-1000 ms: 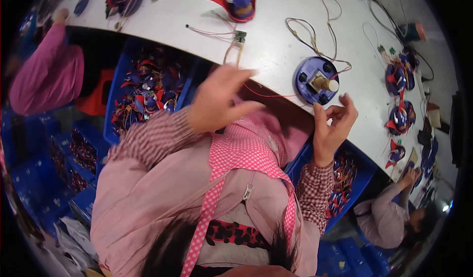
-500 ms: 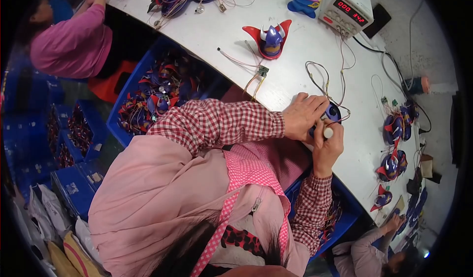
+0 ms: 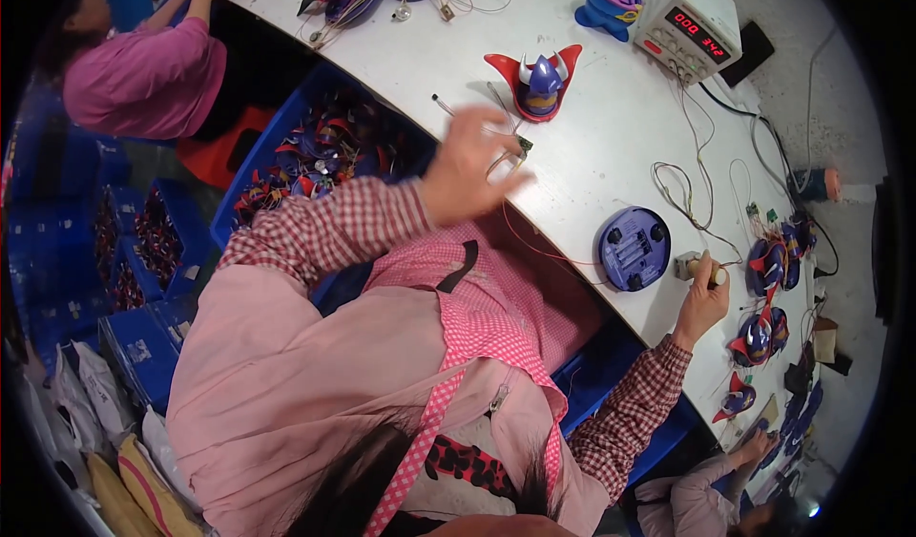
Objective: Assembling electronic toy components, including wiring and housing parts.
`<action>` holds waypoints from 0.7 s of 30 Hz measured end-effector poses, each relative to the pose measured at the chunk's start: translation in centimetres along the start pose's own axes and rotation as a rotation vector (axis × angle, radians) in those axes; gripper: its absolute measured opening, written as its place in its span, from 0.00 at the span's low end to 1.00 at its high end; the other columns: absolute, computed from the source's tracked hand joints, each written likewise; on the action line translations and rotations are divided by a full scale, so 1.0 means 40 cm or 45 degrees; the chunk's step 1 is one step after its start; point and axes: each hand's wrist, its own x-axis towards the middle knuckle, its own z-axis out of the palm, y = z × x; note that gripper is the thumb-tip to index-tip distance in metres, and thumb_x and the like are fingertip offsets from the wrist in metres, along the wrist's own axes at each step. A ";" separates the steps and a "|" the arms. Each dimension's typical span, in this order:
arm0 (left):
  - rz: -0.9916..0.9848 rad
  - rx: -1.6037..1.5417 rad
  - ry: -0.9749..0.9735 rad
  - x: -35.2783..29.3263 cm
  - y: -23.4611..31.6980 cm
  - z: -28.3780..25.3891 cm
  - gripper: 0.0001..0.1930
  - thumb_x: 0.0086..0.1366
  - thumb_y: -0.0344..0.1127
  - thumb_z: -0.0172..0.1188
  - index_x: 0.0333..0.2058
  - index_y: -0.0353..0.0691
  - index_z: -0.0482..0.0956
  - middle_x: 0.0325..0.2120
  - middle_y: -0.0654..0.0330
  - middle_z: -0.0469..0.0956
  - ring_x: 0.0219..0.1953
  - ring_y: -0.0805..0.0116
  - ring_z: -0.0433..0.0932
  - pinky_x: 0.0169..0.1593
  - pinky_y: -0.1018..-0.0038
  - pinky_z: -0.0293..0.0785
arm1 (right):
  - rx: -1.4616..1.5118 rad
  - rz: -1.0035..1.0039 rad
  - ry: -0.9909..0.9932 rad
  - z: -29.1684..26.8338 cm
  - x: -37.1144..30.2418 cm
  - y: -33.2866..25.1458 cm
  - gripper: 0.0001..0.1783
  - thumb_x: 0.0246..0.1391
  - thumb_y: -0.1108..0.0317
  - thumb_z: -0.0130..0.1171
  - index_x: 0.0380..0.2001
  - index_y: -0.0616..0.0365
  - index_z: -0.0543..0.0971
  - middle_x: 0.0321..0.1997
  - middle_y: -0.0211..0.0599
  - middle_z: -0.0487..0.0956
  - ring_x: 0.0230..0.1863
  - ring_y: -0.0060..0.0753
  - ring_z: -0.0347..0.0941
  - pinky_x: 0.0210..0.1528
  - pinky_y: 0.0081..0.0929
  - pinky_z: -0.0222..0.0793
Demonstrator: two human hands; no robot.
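My left hand (image 3: 474,167), smeared by motion, reaches over the table's near edge with fingers spread, beside a small green circuit board (image 3: 525,145) with thin wires. My right hand (image 3: 704,300) is closed on a small block with a pale rounded end (image 3: 687,265); a dark wire runs near it, and its exact kind is unclear. Between the hands lies a round purple toy base (image 3: 630,262), its battery compartment facing up. A thin red wire trails from the base toward the left. Beyond my left hand stands a horned purple toy figure (image 3: 542,86) with a red collar.
A power supply (image 3: 689,33) with a lit red display stands at the back, beside a blue-purple toy part (image 3: 611,7). Looped leads (image 3: 679,189) lie on the table. Blue bins (image 3: 277,122) of toy parts stand below the edge. Co-workers sit at far left and lower right.
My hands have moved apart: the left swung left toward the circuit board, the right moved right with the pale-ended block. The purple base, covered before, now lies in full view.
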 end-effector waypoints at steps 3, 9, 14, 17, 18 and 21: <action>-0.086 0.246 0.009 0.059 -0.131 -0.025 0.29 0.47 0.52 0.67 0.42 0.35 0.75 0.46 0.45 0.66 0.54 0.48 0.60 0.56 0.58 0.58 | 0.036 0.069 -0.019 0.017 -0.006 -0.034 0.11 0.57 0.65 0.57 0.32 0.65 0.75 0.29 0.29 0.75 0.29 0.15 0.66 0.31 0.14 0.64; -0.130 0.391 -0.229 0.167 -0.178 0.033 0.45 0.37 0.64 0.67 0.48 0.35 0.72 0.52 0.41 0.63 0.60 0.42 0.52 0.61 0.58 0.50 | -0.131 -0.617 0.004 0.208 -0.120 -0.227 0.20 0.54 0.67 0.59 0.47 0.65 0.70 0.37 0.37 0.71 0.30 0.26 0.63 0.32 0.22 0.64; -0.222 -0.062 -0.020 0.193 -0.155 0.098 0.37 0.38 0.58 0.69 0.42 0.33 0.75 0.51 0.46 0.67 0.57 0.48 0.59 0.59 0.59 0.53 | -0.195 -0.525 -0.616 0.451 -0.155 -0.308 0.21 0.49 0.65 0.60 0.45 0.65 0.72 0.38 0.47 0.73 0.35 0.41 0.72 0.36 0.30 0.68; -0.248 -0.283 -0.023 0.205 -0.126 0.121 0.33 0.37 0.56 0.69 0.35 0.33 0.78 0.48 0.47 0.71 0.56 0.51 0.62 0.58 0.61 0.56 | -0.183 -0.479 -0.665 0.511 -0.159 -0.291 0.17 0.48 0.64 0.60 0.38 0.64 0.75 0.33 0.46 0.76 0.33 0.46 0.74 0.35 0.33 0.69; -0.279 -0.204 -0.061 0.211 -0.121 0.109 0.29 0.37 0.53 0.70 0.30 0.32 0.78 0.43 0.49 0.74 0.51 0.55 0.67 0.54 0.64 0.61 | -0.124 -0.475 -0.681 0.514 -0.160 -0.281 0.14 0.48 0.64 0.60 0.35 0.64 0.76 0.30 0.45 0.77 0.30 0.48 0.74 0.33 0.35 0.69; -0.424 -0.497 -0.267 0.226 -0.123 0.089 0.22 0.37 0.48 0.69 0.29 0.38 0.81 0.28 0.57 0.79 0.35 0.61 0.77 0.44 0.65 0.70 | -0.059 -0.439 -0.567 0.513 -0.164 -0.274 0.11 0.49 0.66 0.60 0.30 0.64 0.76 0.23 0.40 0.77 0.24 0.40 0.74 0.29 0.33 0.69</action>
